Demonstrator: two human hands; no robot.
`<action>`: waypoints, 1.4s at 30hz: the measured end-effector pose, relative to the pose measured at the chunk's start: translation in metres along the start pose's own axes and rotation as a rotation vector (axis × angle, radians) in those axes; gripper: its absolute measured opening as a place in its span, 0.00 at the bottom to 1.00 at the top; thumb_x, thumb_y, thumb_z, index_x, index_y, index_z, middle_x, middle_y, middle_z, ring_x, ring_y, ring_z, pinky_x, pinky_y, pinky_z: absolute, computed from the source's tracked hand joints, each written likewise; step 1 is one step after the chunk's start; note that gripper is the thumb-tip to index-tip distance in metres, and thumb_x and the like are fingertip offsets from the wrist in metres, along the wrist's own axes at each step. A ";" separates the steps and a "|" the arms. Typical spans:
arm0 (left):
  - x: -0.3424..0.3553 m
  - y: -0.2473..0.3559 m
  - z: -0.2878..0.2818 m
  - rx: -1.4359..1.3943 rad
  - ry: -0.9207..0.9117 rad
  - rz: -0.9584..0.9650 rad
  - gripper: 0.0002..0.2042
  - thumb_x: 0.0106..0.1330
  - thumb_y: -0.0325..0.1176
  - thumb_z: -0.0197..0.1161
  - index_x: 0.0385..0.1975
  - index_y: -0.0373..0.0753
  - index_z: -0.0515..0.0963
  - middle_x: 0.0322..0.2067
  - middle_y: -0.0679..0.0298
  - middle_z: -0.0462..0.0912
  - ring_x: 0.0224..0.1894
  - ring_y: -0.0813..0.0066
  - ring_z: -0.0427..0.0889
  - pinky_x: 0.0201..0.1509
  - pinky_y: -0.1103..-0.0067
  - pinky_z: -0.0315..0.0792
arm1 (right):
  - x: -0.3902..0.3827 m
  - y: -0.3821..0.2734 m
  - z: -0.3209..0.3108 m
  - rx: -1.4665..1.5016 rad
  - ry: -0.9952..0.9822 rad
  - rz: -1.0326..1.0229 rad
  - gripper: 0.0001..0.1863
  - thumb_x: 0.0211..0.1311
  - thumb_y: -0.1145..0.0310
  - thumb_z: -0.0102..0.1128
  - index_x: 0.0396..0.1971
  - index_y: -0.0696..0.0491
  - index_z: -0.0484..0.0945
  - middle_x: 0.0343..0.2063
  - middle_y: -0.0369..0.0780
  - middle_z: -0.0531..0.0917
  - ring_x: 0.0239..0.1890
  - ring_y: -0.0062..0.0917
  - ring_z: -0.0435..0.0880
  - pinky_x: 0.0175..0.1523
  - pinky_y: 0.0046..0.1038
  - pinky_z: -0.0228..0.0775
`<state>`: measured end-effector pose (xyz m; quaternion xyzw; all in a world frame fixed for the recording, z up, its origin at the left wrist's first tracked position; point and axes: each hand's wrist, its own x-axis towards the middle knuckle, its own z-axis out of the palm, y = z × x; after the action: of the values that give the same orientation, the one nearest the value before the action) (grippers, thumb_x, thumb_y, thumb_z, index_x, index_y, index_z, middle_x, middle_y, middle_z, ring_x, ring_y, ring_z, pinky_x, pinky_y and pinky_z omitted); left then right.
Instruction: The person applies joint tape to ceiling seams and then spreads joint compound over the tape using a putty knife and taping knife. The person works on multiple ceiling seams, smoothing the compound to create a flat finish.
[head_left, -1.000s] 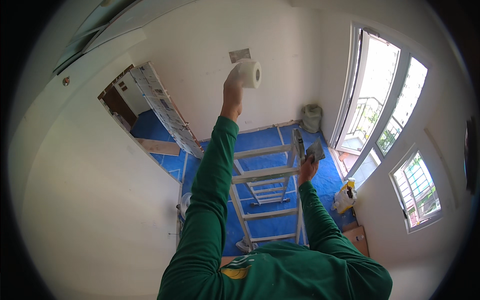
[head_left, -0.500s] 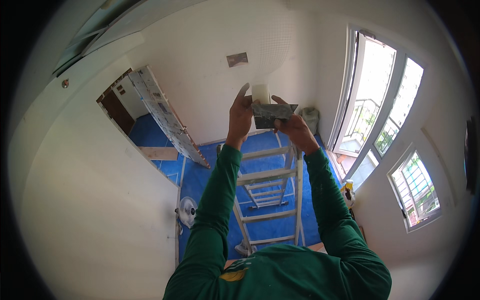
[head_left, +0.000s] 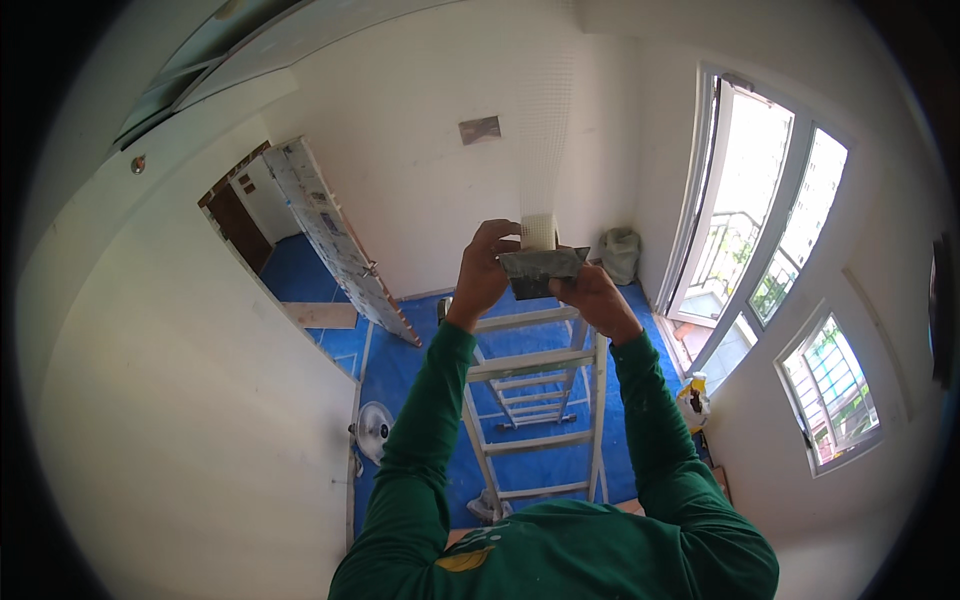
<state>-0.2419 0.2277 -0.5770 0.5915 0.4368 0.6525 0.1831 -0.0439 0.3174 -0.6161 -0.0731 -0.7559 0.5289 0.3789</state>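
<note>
In front of me, a roll of white mesh tape (head_left: 538, 232) is in my left hand (head_left: 484, 268), whose fingers are bent around its side. From the roll a see-through strip of mesh (head_left: 546, 130) runs straight up toward the ceiling. My right hand (head_left: 604, 302) grips a putty knife with a wide, dark, smeared blade (head_left: 541, 275), held just below the roll. The blade hides part of the roll and the tips of some fingers. Both hands are raised above an aluminium stepladder (head_left: 530, 362).
Blue sheeting (head_left: 400, 365) covers the floor. A paper-covered door (head_left: 325, 235) stands ajar at the left, near a fan (head_left: 373, 430). A sack (head_left: 620, 255) sits in the far corner; a glazed balcony door (head_left: 740, 200) is at the right.
Both hands have come down and nearer to me with the tape roll and the putty knife. The mesh strip above the roll is longer and hangs straighter than before.
</note>
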 end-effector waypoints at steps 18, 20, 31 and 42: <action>0.024 0.058 0.006 -0.006 0.005 -0.276 0.29 0.67 0.34 0.71 0.65 0.31 0.71 0.46 0.54 0.83 0.41 0.70 0.86 0.46 0.76 0.80 | 0.005 -0.023 -0.005 -0.210 -0.026 -0.253 0.13 0.66 0.75 0.65 0.49 0.60 0.84 0.62 0.40 0.77 0.58 0.36 0.82 0.63 0.36 0.74; 0.035 0.077 0.000 -0.036 -0.033 -0.390 0.31 0.67 0.34 0.71 0.68 0.29 0.68 0.48 0.50 0.83 0.44 0.67 0.87 0.49 0.75 0.81 | 0.016 -0.029 -0.010 -0.214 -0.024 -0.243 0.13 0.65 0.75 0.66 0.49 0.59 0.84 0.62 0.40 0.77 0.57 0.35 0.83 0.62 0.35 0.74; 0.057 0.104 -0.017 -0.048 -0.026 -0.386 0.28 0.67 0.32 0.71 0.64 0.28 0.71 0.49 0.52 0.84 0.51 0.63 0.86 0.59 0.70 0.79 | 0.056 -0.060 -0.029 -0.352 -0.226 -0.392 0.18 0.64 0.76 0.68 0.54 0.58 0.83 0.63 0.45 0.77 0.57 0.35 0.84 0.60 0.35 0.78; 0.106 0.119 -0.009 0.273 -0.002 0.304 0.22 0.66 0.18 0.62 0.61 0.30 0.76 0.45 0.57 0.88 0.51 0.71 0.86 0.57 0.74 0.78 | 0.118 -0.125 -0.047 0.498 -0.284 -0.137 0.15 0.76 0.64 0.60 0.52 0.61 0.80 0.45 0.41 0.85 0.44 0.27 0.85 0.44 0.32 0.82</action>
<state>-0.2424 0.2389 -0.4178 0.6707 0.4270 0.6065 0.0012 -0.0600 0.3585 -0.4435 0.1481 -0.6516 0.6760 0.3106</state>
